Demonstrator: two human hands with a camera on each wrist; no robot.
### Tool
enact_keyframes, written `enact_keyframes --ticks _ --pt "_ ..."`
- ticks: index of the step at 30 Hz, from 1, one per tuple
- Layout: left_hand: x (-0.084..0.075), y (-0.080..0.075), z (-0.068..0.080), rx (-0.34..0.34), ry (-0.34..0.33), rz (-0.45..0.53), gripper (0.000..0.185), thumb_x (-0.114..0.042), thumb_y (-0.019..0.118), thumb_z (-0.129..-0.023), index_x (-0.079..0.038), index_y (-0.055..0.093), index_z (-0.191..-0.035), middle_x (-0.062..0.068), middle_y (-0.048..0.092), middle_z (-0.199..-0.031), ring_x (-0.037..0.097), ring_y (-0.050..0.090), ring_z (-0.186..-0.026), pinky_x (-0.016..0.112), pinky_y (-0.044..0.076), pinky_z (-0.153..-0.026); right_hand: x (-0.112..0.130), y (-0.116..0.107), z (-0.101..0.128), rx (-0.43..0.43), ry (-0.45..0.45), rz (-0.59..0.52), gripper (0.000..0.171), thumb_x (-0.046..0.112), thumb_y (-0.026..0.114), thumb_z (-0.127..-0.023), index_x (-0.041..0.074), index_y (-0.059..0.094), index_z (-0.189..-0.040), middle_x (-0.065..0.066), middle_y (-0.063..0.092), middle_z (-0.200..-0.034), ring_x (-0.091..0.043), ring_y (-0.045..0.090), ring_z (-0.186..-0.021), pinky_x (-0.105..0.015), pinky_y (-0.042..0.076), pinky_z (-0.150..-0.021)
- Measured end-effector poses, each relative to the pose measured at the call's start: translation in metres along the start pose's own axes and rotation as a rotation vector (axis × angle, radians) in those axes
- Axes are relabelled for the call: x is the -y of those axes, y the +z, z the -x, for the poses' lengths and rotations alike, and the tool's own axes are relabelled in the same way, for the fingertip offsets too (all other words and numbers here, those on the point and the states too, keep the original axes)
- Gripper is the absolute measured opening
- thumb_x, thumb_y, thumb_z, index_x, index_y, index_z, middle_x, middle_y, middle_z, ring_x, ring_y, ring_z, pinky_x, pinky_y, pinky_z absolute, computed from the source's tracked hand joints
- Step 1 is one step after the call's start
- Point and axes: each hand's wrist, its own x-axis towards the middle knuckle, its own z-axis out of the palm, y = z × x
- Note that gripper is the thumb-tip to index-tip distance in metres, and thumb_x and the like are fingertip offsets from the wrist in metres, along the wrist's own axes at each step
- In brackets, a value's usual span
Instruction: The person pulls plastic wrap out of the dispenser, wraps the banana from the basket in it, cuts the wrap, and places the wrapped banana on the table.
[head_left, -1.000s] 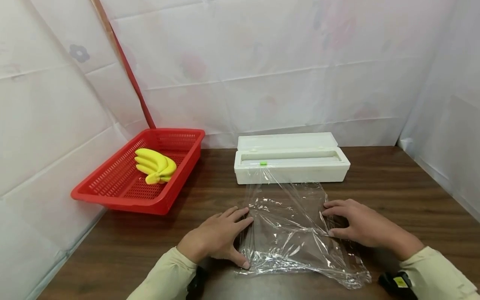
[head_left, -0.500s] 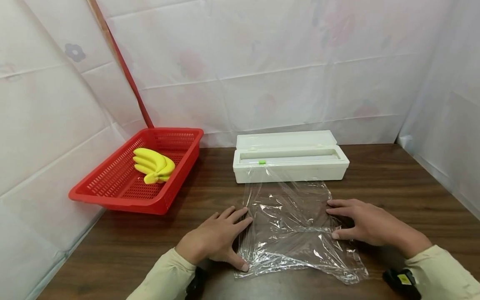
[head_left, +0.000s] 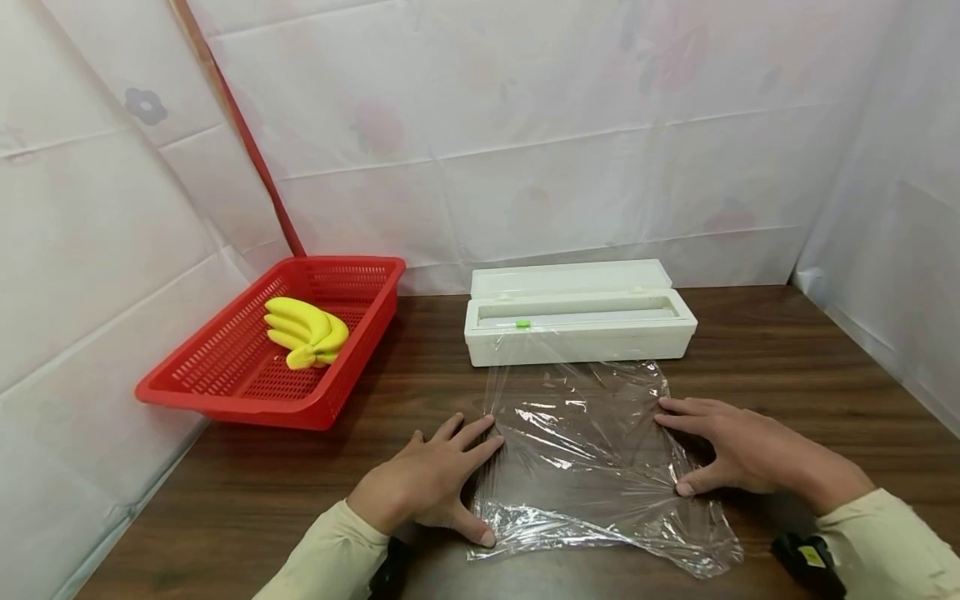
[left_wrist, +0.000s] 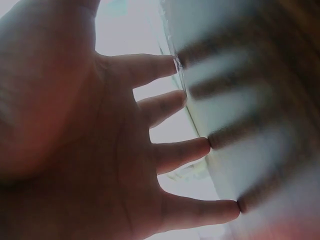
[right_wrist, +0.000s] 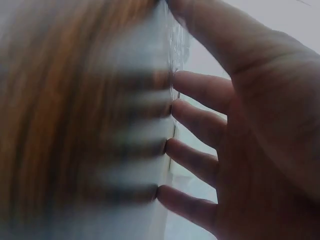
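Observation:
A sheet of clear plastic wrap (head_left: 577, 467) lies over the wooden table, running from the front of a white cling film box (head_left: 581, 343) with a small green slider (head_left: 522, 323). My left hand (head_left: 431, 479) rests spread at the sheet's left edge, thumb and fingertips pressing down. On the right edge, my right hand (head_left: 750, 446) presses with its fingertips and thumb, fingers spread. Both wrist views show straight fingers (left_wrist: 190, 152) and fingers (right_wrist: 195, 157) meeting the shiny tabletop at their tips. The wrap's near edge is bunched and wrinkled.
A red plastic basket (head_left: 225, 408) stands at the back left, holding a bunch of yellow bananas (head_left: 307, 329). The box's white lid (head_left: 570, 277) is raised behind it. White patterned sheeting (head_left: 480, 142) walls the table (head_left: 787, 358) at the back and both sides.
My right hand has slid slightly right, its thumb lower, and the wrap is stretched flatter with fewer creases in the middle. The left hand stays nearly in place.

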Motion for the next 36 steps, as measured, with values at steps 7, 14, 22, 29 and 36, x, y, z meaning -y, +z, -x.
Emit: enact_keyframes --ticks 7,14,22,29,36 --pt "-0.004 0.002 0.009 -0.005 -0.007 0.017 0.11 -0.075 0.075 -0.069 -0.027 0.031 -0.158 -0.002 0.014 -0.167 0.037 0.015 -0.15 0.076 0.027 -0.102 -0.003 -0.001 0.006 0.006 -0.007 0.003 0.09 0.072 0.067 -0.078 0.013 0.054 -0.145 -0.012 0.041 -0.155 -0.048 0.037 -0.137 -0.066 0.042 -0.093" --pt "-0.001 0.006 0.015 -0.052 0.02 0.044 0.102 -0.074 0.069 -0.076 -0.025 0.033 -0.158 -0.002 0.016 -0.166 0.039 0.016 -0.15 0.075 0.024 -0.104 -0.003 -0.001 0.007 -0.02 -0.006 -0.016 0.088 0.072 0.066 -0.08 0.012 0.056 -0.144 -0.012 0.043 -0.154 -0.047 0.038 -0.137 -0.067 0.039 -0.096" --pt "0.01 0.01 0.021 -0.12 0.142 0.141 0.093 -0.071 0.065 -0.083 -0.024 0.035 -0.157 0.003 0.017 -0.166 0.038 0.015 -0.15 0.065 0.022 -0.113 -0.008 0.0 0.005 -0.034 -0.039 -0.073 0.08 0.063 0.07 -0.084 0.009 0.058 -0.141 -0.014 0.045 -0.152 -0.048 0.039 -0.136 -0.067 0.038 -0.098" --pt "0.012 0.008 0.026 -0.235 0.271 0.16 0.066 -0.063 0.062 -0.09 -0.028 0.055 -0.145 -0.004 0.017 -0.167 0.037 0.017 -0.15 0.058 0.03 -0.112 -0.01 -0.002 0.003 -0.043 -0.007 -0.046 0.08 0.065 0.07 -0.082 0.011 0.06 -0.14 -0.014 0.046 -0.151 -0.047 0.04 -0.135 -0.073 0.035 -0.094" --pt "0.006 0.008 0.028 -0.195 0.302 0.173 0.044 -0.049 0.065 -0.095 -0.029 0.065 -0.135 -0.003 0.026 -0.164 0.039 0.018 -0.149 0.057 0.027 -0.114 -0.011 -0.004 0.004 -0.047 0.0 -0.066 0.078 0.062 0.072 -0.082 0.009 0.06 -0.139 -0.015 0.046 -0.151 -0.047 0.039 -0.135 -0.074 0.034 -0.094"
